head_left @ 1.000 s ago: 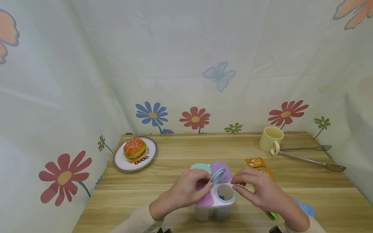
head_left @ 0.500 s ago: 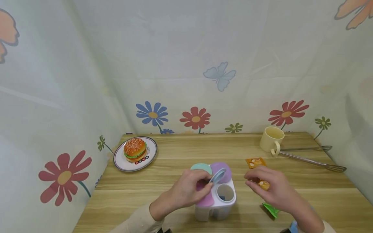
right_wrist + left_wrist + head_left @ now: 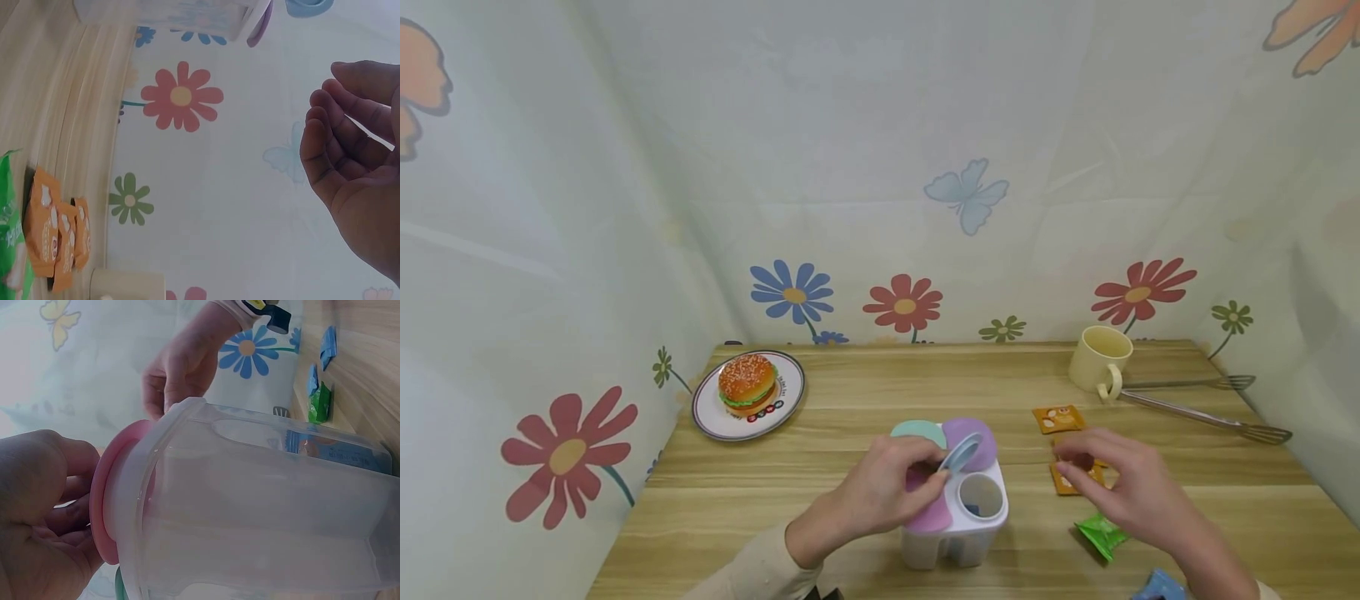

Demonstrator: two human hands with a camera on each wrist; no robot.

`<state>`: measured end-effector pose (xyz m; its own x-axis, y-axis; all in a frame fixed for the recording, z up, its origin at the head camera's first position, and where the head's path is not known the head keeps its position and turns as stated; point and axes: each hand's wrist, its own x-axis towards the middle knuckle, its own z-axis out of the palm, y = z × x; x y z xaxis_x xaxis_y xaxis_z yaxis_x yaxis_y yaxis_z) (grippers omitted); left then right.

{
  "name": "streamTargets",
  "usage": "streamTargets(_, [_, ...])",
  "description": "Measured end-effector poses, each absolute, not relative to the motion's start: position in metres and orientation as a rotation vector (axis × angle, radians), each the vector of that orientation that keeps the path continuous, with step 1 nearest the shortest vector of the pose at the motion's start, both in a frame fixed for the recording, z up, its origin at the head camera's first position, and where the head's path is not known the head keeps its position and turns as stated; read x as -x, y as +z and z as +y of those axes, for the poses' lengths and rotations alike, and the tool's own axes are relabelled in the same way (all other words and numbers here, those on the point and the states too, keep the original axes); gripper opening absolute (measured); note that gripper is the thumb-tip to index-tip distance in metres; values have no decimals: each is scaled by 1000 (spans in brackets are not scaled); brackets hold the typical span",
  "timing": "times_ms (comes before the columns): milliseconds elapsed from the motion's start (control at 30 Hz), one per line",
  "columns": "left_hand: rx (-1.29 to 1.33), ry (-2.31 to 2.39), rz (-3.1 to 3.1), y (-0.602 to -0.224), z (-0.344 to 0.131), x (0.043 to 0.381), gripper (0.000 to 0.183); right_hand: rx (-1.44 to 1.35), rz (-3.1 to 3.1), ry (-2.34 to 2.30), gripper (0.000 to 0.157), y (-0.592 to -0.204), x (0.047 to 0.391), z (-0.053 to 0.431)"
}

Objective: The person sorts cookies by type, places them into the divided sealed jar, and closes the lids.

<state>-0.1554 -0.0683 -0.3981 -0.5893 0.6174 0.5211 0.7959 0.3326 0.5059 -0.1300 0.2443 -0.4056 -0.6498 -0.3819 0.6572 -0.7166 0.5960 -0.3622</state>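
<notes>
Pinching the pale blue lid by its near L edge w/ my L hand, thumb vs. fingers, wrist coming in low from the container's L. R hand hangs R of the container, well apart from it: fingers loosely curled, gap btwn thumb & fingertips, nothing held.

R hand partly covers the orange packets to the container's R; R wrist cam shows three of them, hand up clear of them. Green packet lies nearer me, also R of the container; blue packet farther R & nearer still. Yellow mug stands far R of the container, handle toward me, w/ two whisks alongside, wire ends pointing away from it. Plate w/ burger sits far L of the container.

Container stands upright on the wooden table, long axis up-down, near R compartment uncovered, a blue wrapper visible through the wall. Mint lid, purple lid & pink lid cover the others; L hand hides some of the pink. Blue lid is above the container's top, tipped on edge, disc slanting near-L to far-R.
</notes>
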Motion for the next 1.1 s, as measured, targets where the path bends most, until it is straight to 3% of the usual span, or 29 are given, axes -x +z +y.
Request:
streamTargets(467, [1266, -1117, -2390, -397, -68, 153, 5, -660, -2390, 789, 42, -414, 123, 262])
streamTargets(1100, [1266, -1150, -2395, -398, -67, 155, 6, -465, -2433, 641, 32, -427, 123, 289])
